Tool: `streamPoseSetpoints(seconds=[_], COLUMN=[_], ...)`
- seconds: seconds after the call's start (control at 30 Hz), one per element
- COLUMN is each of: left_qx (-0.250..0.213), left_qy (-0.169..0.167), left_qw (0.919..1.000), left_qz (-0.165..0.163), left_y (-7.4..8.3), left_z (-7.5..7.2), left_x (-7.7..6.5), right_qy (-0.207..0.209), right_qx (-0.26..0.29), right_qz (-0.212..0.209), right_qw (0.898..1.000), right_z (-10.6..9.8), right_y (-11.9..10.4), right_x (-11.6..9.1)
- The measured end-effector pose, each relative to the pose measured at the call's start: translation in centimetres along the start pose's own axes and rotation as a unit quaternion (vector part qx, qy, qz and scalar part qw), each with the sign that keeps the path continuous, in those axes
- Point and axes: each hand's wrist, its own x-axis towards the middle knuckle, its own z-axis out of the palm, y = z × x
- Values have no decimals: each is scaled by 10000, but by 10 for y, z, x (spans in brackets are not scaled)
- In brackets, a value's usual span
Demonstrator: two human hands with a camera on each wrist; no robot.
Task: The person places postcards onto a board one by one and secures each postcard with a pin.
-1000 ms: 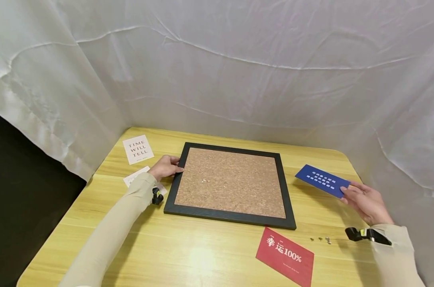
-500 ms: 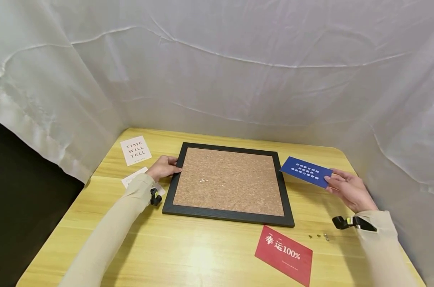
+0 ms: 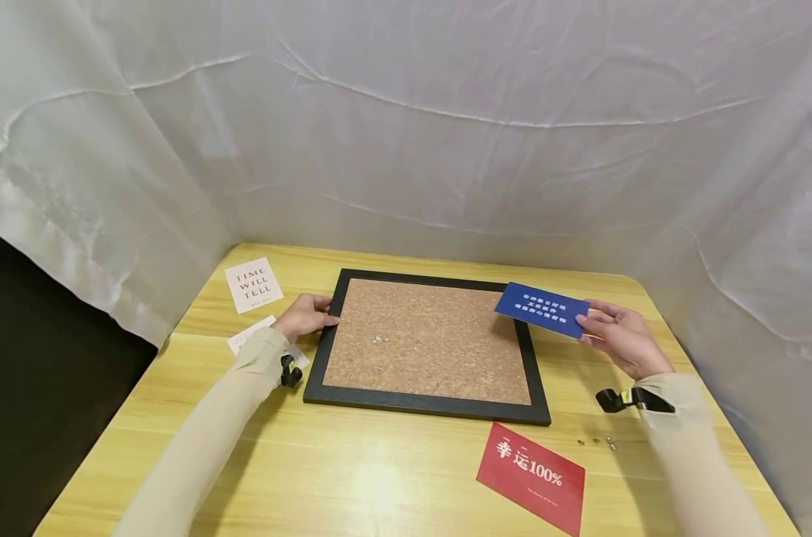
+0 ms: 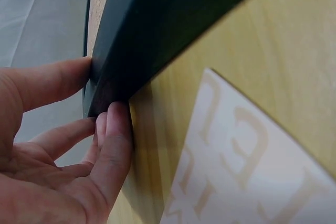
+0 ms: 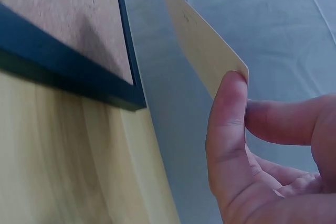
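A cork board (image 3: 426, 339) with a black frame lies flat on the wooden table. My left hand (image 3: 303, 316) grips the frame's left side; in the left wrist view its thumb (image 4: 63, 80) lies on the top face and its fingers (image 4: 113, 150) curl against the outer side. Between thumb and fingers, my right hand (image 3: 623, 335) pinches the right end of a blue card (image 3: 540, 307) with white lettering. The card is raised and overlaps the frame's upper right corner in the head view. The right wrist view shows its plain underside (image 5: 199, 40) above the board.
A red card (image 3: 533, 477) lies in front of the board, with several small pushpins (image 3: 610, 444) to its right. Left of the board are a white lettered card (image 3: 253, 285) and another pale card (image 3: 251, 332), partly hidden by my left arm. White fabric (image 3: 406, 149) surrounds the table (image 3: 312, 462).
My right hand has carried the blue card leftward, from beside the board to over its upper right corner. The left hand keeps its grip on the frame.
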Motion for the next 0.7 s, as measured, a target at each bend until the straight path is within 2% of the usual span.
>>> streamPoseSetpoints(seconds=[0.37, 0.7], left_qx=[-95, -8], left_qy=[-1, 8], left_qw=[9999, 10000], left_qz=[-81, -62], left_y=[1, 2], left_z=[1, 2], left_x=[-1, -2], right_qy=[-253, -459], right_qx=[-318, -167], right_qz=[-173, -263], right_qw=[9990, 9985], right_z=[42, 70], right_y=[-15, -24], right_x=[17, 29])
